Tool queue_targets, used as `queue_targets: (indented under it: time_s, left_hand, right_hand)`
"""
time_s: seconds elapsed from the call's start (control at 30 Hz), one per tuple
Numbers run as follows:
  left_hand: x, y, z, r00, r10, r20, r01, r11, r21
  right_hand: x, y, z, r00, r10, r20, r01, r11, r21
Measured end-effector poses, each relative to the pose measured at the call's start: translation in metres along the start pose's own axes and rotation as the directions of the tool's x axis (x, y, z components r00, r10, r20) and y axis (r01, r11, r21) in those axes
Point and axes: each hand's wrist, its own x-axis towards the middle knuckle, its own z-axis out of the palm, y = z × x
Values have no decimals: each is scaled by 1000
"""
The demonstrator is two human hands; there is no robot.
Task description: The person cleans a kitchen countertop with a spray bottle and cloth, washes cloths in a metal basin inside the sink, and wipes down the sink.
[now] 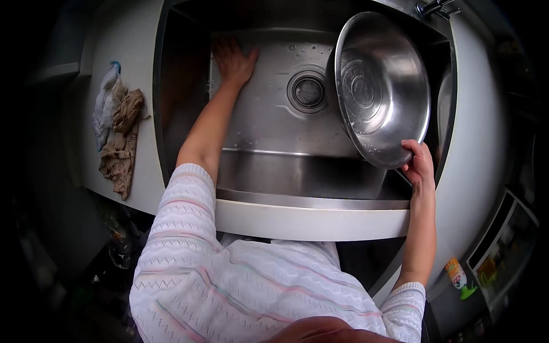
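A large steel bowl is tilted on its side in the right part of the steel sink, its hollow facing right. My right hand grips the bowl's near rim, thumb on the inside. On the far left of the sink floor my left hand lies flat with its fingers spread, holding nothing. Between the hand and the bowl is the round drain. Drops of water dot the sink floor near the drain.
Crumpled brown and white cloths lie on the left counter. A faucet stands at the sink's back right corner. The white front edge runs before my body. A bottle with a green cap is at the lower right.
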Motion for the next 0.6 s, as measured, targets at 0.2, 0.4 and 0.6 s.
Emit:
queue_targets:
  time_s: [0.2, 0.4, 0.6]
  left_hand:
    - [-56, 92, -26, 820, 555, 140, -503, 816, -286]
    - [-35, 66, -29, 893, 448, -48, -442, 851, -284]
    - [-24, 72, -11, 939, 335, 73, -335, 942, -9]
  right_hand:
    - [-4, -4, 7, 1000, -21, 10, 20, 997, 71]
    - [-5, -2, 6, 999, -43, -32, 45, 996, 78]
    - [-2, -1, 3, 999, -41, -21, 42, 995, 92]
